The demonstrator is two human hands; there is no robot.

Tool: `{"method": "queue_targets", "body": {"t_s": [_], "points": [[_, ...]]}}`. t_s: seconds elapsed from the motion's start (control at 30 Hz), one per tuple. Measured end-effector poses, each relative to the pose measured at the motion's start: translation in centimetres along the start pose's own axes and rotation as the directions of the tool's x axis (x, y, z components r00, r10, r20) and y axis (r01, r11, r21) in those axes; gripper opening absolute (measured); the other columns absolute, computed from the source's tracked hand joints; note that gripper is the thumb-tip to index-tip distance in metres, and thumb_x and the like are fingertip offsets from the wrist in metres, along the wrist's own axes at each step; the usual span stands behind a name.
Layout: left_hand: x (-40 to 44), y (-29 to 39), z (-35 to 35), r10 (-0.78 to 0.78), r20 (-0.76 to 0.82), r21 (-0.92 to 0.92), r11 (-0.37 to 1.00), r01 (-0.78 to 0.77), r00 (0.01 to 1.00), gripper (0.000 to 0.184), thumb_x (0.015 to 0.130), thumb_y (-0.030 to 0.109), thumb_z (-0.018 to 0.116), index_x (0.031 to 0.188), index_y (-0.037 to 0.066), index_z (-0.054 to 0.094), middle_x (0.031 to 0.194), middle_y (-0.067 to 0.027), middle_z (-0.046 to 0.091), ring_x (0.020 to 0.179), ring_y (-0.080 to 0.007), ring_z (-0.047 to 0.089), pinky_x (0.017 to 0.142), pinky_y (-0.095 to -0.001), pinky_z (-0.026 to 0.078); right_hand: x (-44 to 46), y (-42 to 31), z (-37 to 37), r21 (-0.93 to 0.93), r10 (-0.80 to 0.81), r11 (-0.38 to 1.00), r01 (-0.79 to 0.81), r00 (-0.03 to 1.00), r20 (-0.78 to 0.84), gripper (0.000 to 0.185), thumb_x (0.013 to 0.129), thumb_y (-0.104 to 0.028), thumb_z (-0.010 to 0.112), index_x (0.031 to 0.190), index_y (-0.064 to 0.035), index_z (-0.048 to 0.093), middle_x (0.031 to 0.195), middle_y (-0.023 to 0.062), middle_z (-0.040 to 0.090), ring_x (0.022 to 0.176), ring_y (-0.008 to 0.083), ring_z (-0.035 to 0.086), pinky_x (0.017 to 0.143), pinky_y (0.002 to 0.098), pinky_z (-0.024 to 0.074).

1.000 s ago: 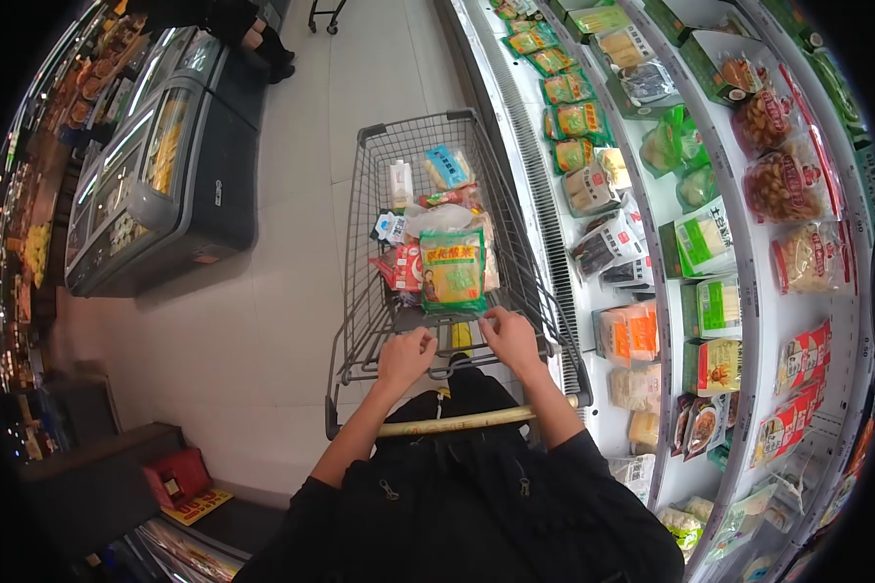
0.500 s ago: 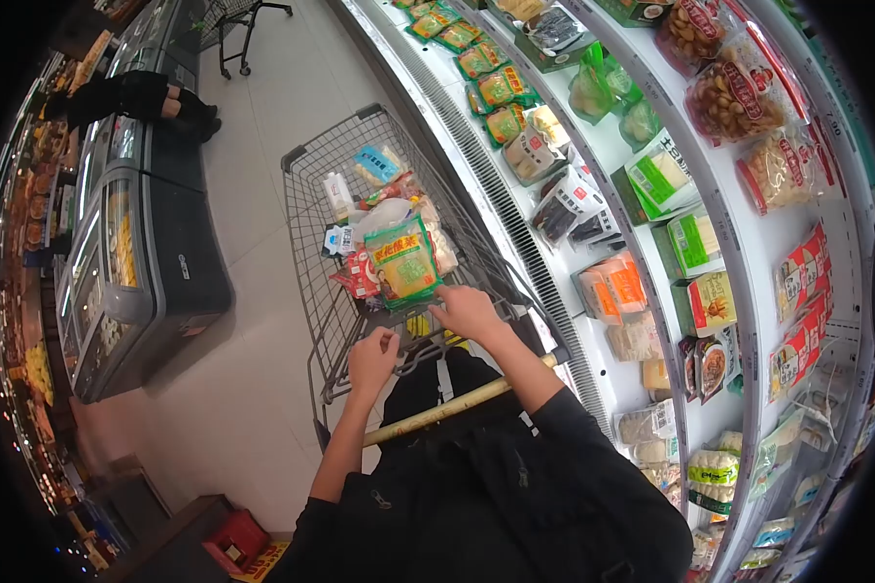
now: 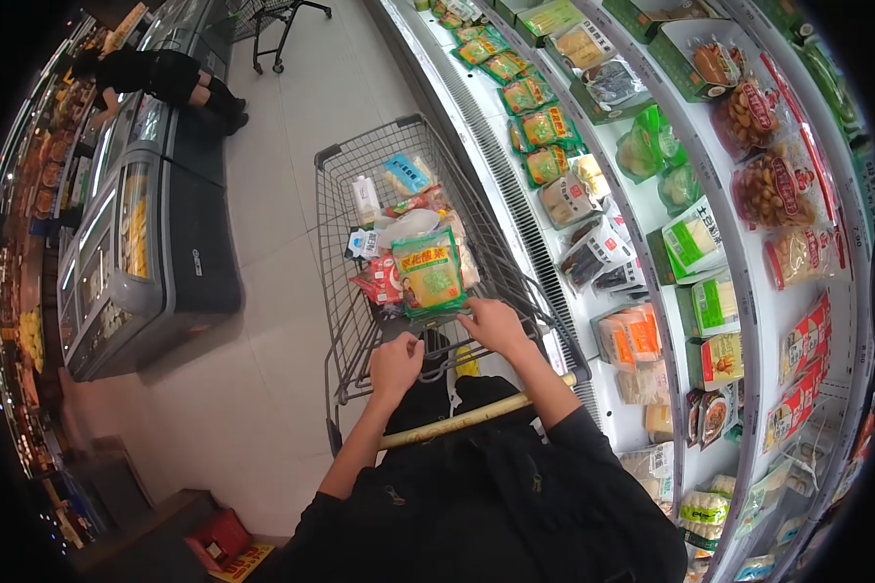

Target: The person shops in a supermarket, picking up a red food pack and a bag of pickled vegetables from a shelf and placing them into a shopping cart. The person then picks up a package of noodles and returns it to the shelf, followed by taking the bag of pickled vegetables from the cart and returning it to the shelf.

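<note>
A shopping cart (image 3: 329, 253) of grey wire stands before me, its pale handle (image 3: 457, 416) across my forearms. On the heap of groceries in its basket lies a green-edged bag of pickled cabbage (image 3: 430, 272), yellowish contents showing. My right hand (image 3: 493, 324) is at the bag's lower right corner, fingers bent and seeming to pinch its edge; the thumb's grip is partly hidden. Left of it, my left hand (image 3: 397, 364) hovers above the cart's near end, fingers curled in, nothing visible in them. Beside the bag are a white carton (image 3: 365, 198), a blue-labelled pack (image 3: 408, 175) and a red packet (image 3: 383, 279).
A refrigerated shelf (image 3: 530, 228) with several rows of packaged food runs along my right. Freezer cabinets (image 3: 194, 262) line the left, where a person (image 3: 156, 73) in black stands. Another cart (image 3: 280, 19) is further up the tiled aisle (image 3: 282, 321).
The view has shifted, so cart and shelves appear further right and slightly lower. My hands keep nearly the same places over the cart. The person by the freezers now shows an outstretched arm.
</note>
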State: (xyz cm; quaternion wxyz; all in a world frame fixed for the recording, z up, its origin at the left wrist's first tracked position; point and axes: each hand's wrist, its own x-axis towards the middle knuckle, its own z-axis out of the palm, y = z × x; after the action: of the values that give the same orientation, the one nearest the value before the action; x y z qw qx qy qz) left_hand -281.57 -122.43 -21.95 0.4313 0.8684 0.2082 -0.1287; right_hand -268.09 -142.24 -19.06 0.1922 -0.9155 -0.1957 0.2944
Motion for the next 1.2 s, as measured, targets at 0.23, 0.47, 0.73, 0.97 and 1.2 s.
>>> {"method": "queue_targets", "body": {"t_s": [0.23, 0.47, 0.73, 0.97, 1.2], "points": [[5.8, 0.9, -3.7, 0.027, -0.021, 0.070, 0.997, -0.026, 0.999, 0.023, 0.094, 0.030, 0.068, 0.093, 0.007, 0.073, 0.080, -0.0121, 0.076, 0.075, -0.0341, 0.074, 0.070, -0.0465, 0.057, 5.7, -1.5, -1.8, -0.017, -0.014, 1.000, 0.013, 0.996, -0.088, 0.028, 0.096, -0.030, 0.067, 0.106, -0.0045, 0.071, 0.092, 0.0164, 0.074, 0.089, 0.0374, 0.072, 0.080, 0.0494, 0.0573], [11.3, 1.4, -7.5, 0.001, -0.037, 0.067, 0.998, 0.001, 0.999, 0.022, 0.095, 0.031, 0.066, 0.095, 0.011, 0.073, 0.083, -0.0105, 0.077, 0.078, -0.0354, 0.074, 0.070, -0.0478, 0.056, 11.2, -3.7, -3.8, -0.041, -0.045, 0.998, 0.039, 0.986, -0.161, 0.026, 0.095, -0.031, 0.067, 0.098, -0.0056, 0.072, 0.091, 0.0162, 0.074, 0.088, 0.0369, 0.072, 0.077, 0.0501, 0.0574], [16.3, 2.8, -11.2, 0.034, -0.055, 0.143, 0.989, -0.026, 0.998, 0.024, 0.095, 0.034, 0.068, 0.095, 0.012, 0.075, 0.080, -0.0067, 0.077, 0.075, -0.0300, 0.075, 0.068, -0.0433, 0.057, 16.4, -5.3, -7.0, 0.008, 0.039, 0.999, -0.039, 0.992, -0.121, 0.027, 0.095, -0.033, 0.067, 0.102, -0.0081, 0.074, 0.082, 0.0162, 0.075, 0.083, 0.0377, 0.072, 0.078, 0.0502, 0.0573], [19.5, 3.7, -12.2, -0.003, 0.081, 0.003, 1.000, 0.003, 0.997, 0.033, 0.091, 0.037, 0.072, 0.110, 0.010, 0.072, 0.094, -0.0081, 0.079, 0.090, -0.0305, 0.075, 0.080, -0.0439, 0.057, 18.6, -4.9, -8.3, 0.045, 0.055, 0.998, -0.052, 0.997, -0.054, 0.025, 0.094, -0.032, 0.068, 0.104, -0.0098, 0.075, 0.083, 0.0173, 0.074, 0.085, 0.0389, 0.072, 0.078, 0.0508, 0.0573], [25.7, 0.2, -10.8, -0.032, 0.177, -0.335, 0.938, 0.090, 0.984, 0.048, 0.092, 0.033, 0.075, 0.126, 0.001, 0.064, 0.106, -0.0140, 0.077, 0.095, -0.0250, 0.075, 0.084, -0.0372, 0.058, 20.9, -5.9, -10.0, -0.036, 0.078, 0.997, -0.072, 0.974, 0.213, 0.036, 0.092, -0.035, 0.071, 0.115, -0.0073, 0.071, 0.097, 0.0150, 0.077, 0.095, 0.0372, 0.072, 0.087, 0.0499, 0.0567]]}}
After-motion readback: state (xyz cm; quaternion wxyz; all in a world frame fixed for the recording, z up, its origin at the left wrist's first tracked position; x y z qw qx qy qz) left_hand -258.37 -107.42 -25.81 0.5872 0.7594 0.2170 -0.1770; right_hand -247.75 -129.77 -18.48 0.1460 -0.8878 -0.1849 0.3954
